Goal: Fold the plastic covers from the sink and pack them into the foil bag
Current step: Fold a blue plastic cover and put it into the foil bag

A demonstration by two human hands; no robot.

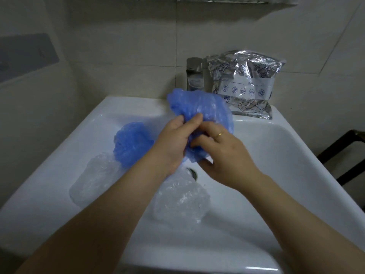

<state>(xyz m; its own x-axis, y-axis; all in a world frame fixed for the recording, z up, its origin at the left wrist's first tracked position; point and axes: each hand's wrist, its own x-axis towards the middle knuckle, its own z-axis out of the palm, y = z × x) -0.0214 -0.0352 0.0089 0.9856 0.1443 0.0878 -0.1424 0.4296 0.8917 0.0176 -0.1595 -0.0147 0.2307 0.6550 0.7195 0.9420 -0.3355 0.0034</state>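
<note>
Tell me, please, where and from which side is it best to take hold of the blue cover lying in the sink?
Probably pinch the bunched top of the second blue cover, coming from above with the left hand. It lies crumpled and raised in the sink, so its folds offer a grip.

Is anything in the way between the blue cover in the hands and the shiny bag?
Nothing visible blocks it. Both the left hand and right hand hold the blue cover above the sink. The foil bag stands on the back ledge, just beyond it. The tap stands left of the bag.
</note>
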